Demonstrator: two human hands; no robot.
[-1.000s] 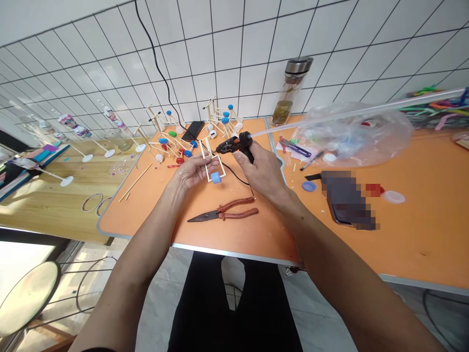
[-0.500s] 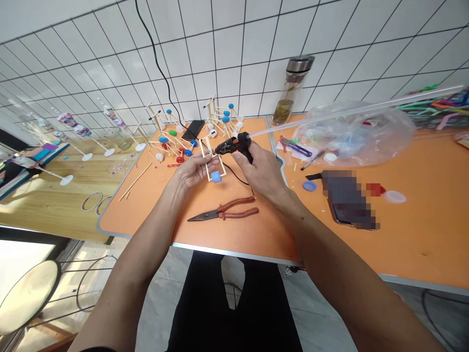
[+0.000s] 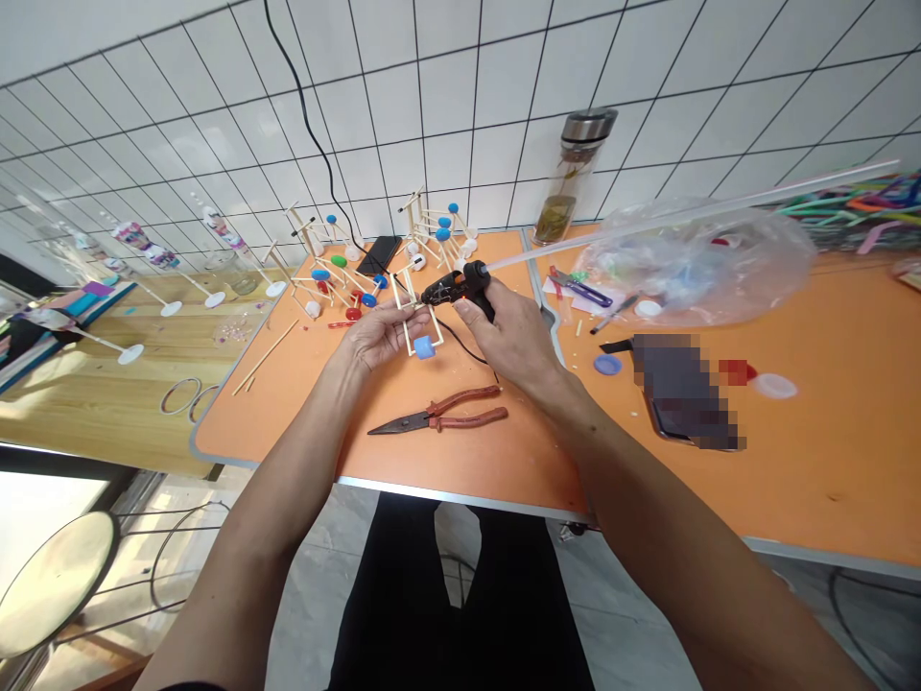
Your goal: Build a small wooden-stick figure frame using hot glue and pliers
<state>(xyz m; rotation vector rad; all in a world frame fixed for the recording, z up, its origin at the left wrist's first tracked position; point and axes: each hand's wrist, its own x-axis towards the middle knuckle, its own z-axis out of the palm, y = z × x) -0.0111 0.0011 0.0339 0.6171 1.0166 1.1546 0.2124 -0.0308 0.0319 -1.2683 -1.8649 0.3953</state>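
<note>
Above the orange table, my left hand (image 3: pixel 383 334) is closed on a small wooden stick frame (image 3: pixel 408 338) with a blue bottle cap (image 3: pixel 425 346) at its lower end. My right hand (image 3: pixel 519 331) wraps round the handle of a black hot glue gun (image 3: pixel 457 285). The gun's nozzle points left and meets the frame near my left fingertips; whether it touches the wood I cannot tell. A long clear glue stick (image 3: pixel 568 246) sticks out of the gun's back towards the right. Red-handled long-nose pliers (image 3: pixel 438 411) lie below my hands.
Behind my hands stand several stick models with coloured caps (image 3: pixel 349 278) and a dark phone (image 3: pixel 380 255). To the right are a tea bottle (image 3: pixel 568 182), a plastic bag (image 3: pixel 705 269), a purple cutter (image 3: pixel 586 290) and another phone (image 3: pixel 683 393). A black cord (image 3: pixel 309 120) hangs along the tiled wall.
The glue gun and my right hand have shifted very slightly left, and the far end of the glue stick has dipped left a little. My left hand and the frame look unmoved.
</note>
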